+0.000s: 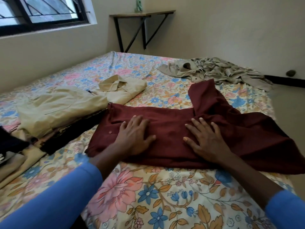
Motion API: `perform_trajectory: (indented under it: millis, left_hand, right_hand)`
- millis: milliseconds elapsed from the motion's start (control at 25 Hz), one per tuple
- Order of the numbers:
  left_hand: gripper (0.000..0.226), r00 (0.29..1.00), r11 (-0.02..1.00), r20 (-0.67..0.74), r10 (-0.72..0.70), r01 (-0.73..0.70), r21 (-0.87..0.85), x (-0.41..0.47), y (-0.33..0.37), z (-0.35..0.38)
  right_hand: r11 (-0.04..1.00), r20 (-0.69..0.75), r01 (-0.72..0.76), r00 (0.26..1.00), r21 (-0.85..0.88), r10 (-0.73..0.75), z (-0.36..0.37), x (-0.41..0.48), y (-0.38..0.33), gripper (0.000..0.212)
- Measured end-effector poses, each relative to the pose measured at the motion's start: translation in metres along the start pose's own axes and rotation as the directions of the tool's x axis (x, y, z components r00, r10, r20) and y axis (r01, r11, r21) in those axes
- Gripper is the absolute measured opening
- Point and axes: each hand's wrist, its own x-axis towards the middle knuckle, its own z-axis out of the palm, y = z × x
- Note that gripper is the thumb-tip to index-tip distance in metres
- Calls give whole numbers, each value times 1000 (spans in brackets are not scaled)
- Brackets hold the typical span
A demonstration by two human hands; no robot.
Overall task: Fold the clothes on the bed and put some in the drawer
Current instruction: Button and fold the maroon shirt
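At the left edge a dark cloth (9,142) is cut off, and the layers under it are hard to make out. The maroon shirt (173,129) lies spread mid-bed (148,195), its right end running out of frame. The left hand (133,138) and right hand (206,139) both press flat on it, fingers (204,125) straight and spread, gripping nothing. Two folded beige shirts (122,90) (57,108) lie just left. One crumpled grey shirt (222,71) sits at the far corner. A wall shelf (142,14) hangs beyond.

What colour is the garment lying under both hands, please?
Dark maroon garment, seen in the head view.
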Motion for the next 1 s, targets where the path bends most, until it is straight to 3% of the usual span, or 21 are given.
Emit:
perform_trajectory:
  millis: [120,240,320,400,440,520,600,720,840,920,1000]
  left_hand:
    - [74,992,994,-77,101,-98,45,6,42,14]
    - [65,967,952,-187,176,-215,-217,62,109,-7]
    - [67,995,874,-101,-4,-46,-484,125,150,-20]
    - [76,962,670,62,-266,230,-706,198,186,-24]
    - [81,928,596,152,-339,337,-729,230,199,-19]
    - [88,894,592,266,-361,440,-676,275,220,0]
    - [75,910,631,225,-348,405,-661,312,223,20]
    - [45,919,442,39,-392,225,-868,356,228,9]
    - [8,908,256,-83,-411,27,-966,388,222,-44]
    - [11,922,158,-100,-375,-42,-987,360,230,-100]
    - [20,929,151,-169,-329,-125,-981,328,227,-136]
  right_hand:
    - [986,-117,-157,980,52,162,-14,-2,34,84]
    - [938,-245,-347,910,-14,334,-23,-13,87,84]
    - [905,-235,-425,878,20,417,-17,-26,105,90]
    - [906,-225,-421,880,34,417,-5,-38,109,94]
    - [914,-228,-405,888,24,400,0,-40,111,95]
    - [922,-233,-386,896,10,377,4,-39,113,95]
    - [924,-214,-382,901,22,377,3,-37,112,98]
    - [923,-114,-384,916,35,385,3,-35,116,101]
    - [925,-121,-379,918,20,378,6,-38,119,100]
    - [921,-115,-389,914,20,388,8,-37,120,99]
    - [921,-113,-388,914,37,390,7,-35,118,100]
